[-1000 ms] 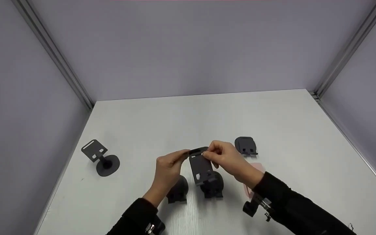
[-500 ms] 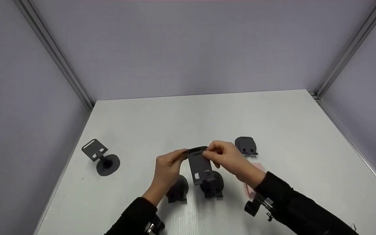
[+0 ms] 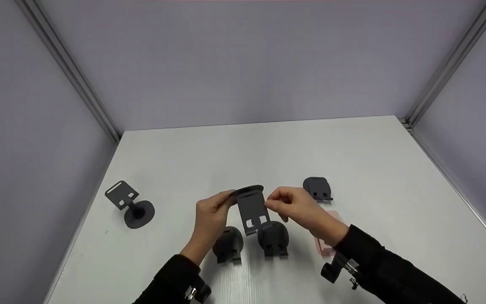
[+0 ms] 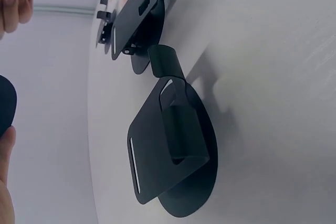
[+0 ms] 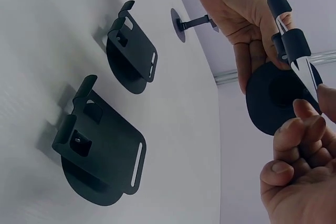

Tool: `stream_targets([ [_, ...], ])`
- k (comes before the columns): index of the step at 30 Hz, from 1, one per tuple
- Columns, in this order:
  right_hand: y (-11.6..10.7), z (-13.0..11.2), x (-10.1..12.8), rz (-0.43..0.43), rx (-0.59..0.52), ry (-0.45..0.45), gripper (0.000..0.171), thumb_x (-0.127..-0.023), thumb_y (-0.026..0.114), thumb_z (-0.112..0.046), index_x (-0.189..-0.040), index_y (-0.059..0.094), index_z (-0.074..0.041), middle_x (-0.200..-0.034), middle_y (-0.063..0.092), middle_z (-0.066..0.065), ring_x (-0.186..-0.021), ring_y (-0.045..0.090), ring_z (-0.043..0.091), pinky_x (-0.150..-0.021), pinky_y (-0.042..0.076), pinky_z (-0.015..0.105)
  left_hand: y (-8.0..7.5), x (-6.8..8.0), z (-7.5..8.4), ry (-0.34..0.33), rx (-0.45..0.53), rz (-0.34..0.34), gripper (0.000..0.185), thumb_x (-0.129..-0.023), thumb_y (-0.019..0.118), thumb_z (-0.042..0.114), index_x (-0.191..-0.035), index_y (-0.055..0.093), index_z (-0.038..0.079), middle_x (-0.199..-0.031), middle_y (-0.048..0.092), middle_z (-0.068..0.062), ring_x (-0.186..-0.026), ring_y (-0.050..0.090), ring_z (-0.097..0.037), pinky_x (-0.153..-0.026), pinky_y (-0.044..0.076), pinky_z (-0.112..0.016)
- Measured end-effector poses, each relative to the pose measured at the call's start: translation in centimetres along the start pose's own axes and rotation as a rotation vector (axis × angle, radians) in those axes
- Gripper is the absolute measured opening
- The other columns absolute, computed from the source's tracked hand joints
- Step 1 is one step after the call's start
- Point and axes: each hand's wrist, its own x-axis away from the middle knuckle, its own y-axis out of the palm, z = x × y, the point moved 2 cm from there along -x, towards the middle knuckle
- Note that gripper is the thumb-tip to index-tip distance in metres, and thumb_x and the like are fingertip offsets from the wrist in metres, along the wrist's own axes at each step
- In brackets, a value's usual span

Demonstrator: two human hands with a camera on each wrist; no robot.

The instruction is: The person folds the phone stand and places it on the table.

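Note:
A dark grey phone stand (image 3: pixel 251 209) is held up above the table, its slotted plate swung out from the round base. My left hand (image 3: pixel 210 217) grips the rim of that base, thumb on one face and fingers behind. My right hand (image 3: pixel 300 209) has thumb and index finger curled together at the plate's right edge. In the right wrist view the plate's edge runs between them, beside the dark base (image 5: pixel 268 98). Below the hands, two folded phone stands, a left one (image 3: pixel 228 242) and a right one (image 3: pixel 273 236), sit on the table.
Another folded stand (image 3: pixel 317 188) lies beyond my right hand. A stand with its plate raised (image 3: pixel 122 194) stands at the far left. A pink flat object (image 3: pixel 324 248) lies partly hidden under my right forearm. Panels wall the white table (image 3: pixel 192 156) in.
The held stand has shifted left and slightly up with my left hand, its base tilting away from the plate. My right fingers moved from over the plate to its right edge.

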Motion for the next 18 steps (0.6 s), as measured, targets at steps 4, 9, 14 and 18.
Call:
stream_targets([
  [4,0.23,0.09,0.2,-0.011,0.0,0.011,0.026,-0.099,0.07,-0.028,-0.104,0.07,-0.002,-0.071,0.052,-0.002,-0.065,0.05,0.014,-0.064,0.043,0.025,-0.34,-0.03,-0.05,-0.041,0.006,0.004,0.016,-0.095,0.066,-0.008,-0.105,0.077,-0.004,-0.099,0.078,-0.012,-0.09,0.076,-0.02,-0.08,0.062,-0.028],
  [9,0.54,0.11,0.45,-0.025,0.0,0.025,0.024,-0.098,0.071,-0.029,-0.102,0.071,-0.006,-0.073,0.054,-0.003,-0.066,0.05,0.013,-0.06,0.043,0.024,-0.63,-0.09,-0.11,-0.068,0.03,0.013,0.016,-0.096,0.064,-0.007,-0.107,0.076,-0.005,-0.1,0.078,-0.014,-0.091,0.076,-0.021,-0.081,0.062,-0.03],
  [14,0.8,0.31,0.55,-0.063,-0.011,0.017,0.021,-0.098,0.071,-0.024,-0.102,0.072,-0.004,-0.073,0.055,-0.004,-0.065,0.05,0.012,-0.059,0.042,0.022,-0.73,-0.07,-0.22,-0.085,0.034,0.024,0.017,-0.096,0.064,-0.007,-0.108,0.076,-0.006,-0.101,0.077,-0.015,-0.091,0.077,-0.021,-0.081,0.062,-0.03],
  [18,1.0,0.32,0.63,-0.091,-0.02,0.013,0.021,-0.097,0.071,-0.022,-0.101,0.071,-0.002,-0.07,0.053,-0.003,-0.065,0.048,0.011,-0.058,0.04,0.022,-0.73,-0.04,-0.23,-0.104,0.037,0.029,0.017,-0.097,0.064,-0.006,-0.109,0.076,-0.005,-0.102,0.077,-0.014,-0.091,0.077,-0.021,-0.082,0.062,-0.03],
])
